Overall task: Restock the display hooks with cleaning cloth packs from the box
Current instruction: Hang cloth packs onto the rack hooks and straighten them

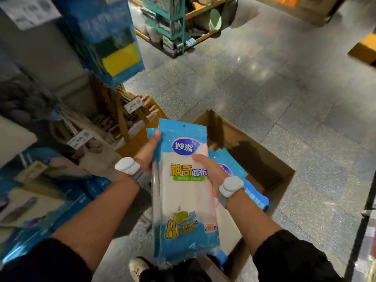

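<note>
A cleaning cloth pack (183, 200) is held upright in both hands above the open cardboard box (272, 176).

Nearest, a pale shoe (138, 267) is seen on the speckled floor (284, 88) below the pack. The pack is gripped at its upper left edge by the left hand (145, 153), the thumb laid on the front and the fingers hidden behind. At its right edge it is pinched by the right hand (209, 169), thumb on the front, fingers behind. A white wrist device (231, 186) is worn on each arm. Beyond the hands, more blue packs (254, 194) are seen lying in the box. Left of the box, a brown bin (134, 143) is filled with what appear to be wooden-handled brushes, though blur leaves this unsure. Above it, blue sponge packs (120, 58) are hung on the display. A wooden shelf unit (203, 13) stands far off.
</note>
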`<state>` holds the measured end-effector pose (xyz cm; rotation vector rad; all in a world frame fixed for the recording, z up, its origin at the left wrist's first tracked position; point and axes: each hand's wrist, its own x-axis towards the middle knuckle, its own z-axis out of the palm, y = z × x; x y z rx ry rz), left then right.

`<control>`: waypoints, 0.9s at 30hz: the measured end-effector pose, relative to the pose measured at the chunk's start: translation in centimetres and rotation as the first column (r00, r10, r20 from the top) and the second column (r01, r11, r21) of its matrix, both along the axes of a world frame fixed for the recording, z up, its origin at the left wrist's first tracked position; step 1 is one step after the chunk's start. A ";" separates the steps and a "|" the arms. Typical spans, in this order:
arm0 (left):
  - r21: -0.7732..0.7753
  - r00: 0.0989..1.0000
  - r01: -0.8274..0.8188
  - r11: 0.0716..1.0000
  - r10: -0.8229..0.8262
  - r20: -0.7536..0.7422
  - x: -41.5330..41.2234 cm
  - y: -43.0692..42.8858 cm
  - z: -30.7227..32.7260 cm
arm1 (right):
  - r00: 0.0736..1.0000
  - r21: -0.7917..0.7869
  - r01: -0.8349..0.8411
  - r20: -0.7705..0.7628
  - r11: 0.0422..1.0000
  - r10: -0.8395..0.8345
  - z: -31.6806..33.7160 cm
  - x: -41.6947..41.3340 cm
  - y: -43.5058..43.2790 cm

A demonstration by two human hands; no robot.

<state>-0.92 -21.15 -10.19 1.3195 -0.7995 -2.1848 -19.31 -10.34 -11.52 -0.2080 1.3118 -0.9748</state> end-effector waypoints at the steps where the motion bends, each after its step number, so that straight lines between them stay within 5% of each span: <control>1: -0.013 1.000 -0.008 1.000 0.008 0.020 0.5 -0.7 -0.1 | 1.000 0.008 -0.001 -0.001 1.000 0.001 0.3 0.5 -0.1; 6: -0.118 0.997 -0.010 0.993 0.019 0.078 9.7 -3.6 -2.8 | 0.998 0.000 -0.054 -0.015 0.999 0.054 1.4 7.1 -2.0; 14: -0.142 0.988 -0.117 0.983 0.129 0.079 19.5 -0.1 1.7 | 0.933 -0.154 0.013 -0.353 0.988 -0.067 2.7 16.0 -7.7; 23: -0.216 0.915 -0.362 0.907 0.390 0.103 32.0 1.5 0.9 | 0.996 -0.127 -0.078 -0.043 0.989 0.073 3.1 26.0 -9.4; 27: -0.397 0.835 -0.421 0.816 0.520 0.183 36.6 1.9 1.7 | 0.992 -0.120 -0.124 0.002 0.985 0.125 3.0 27.9 -10.1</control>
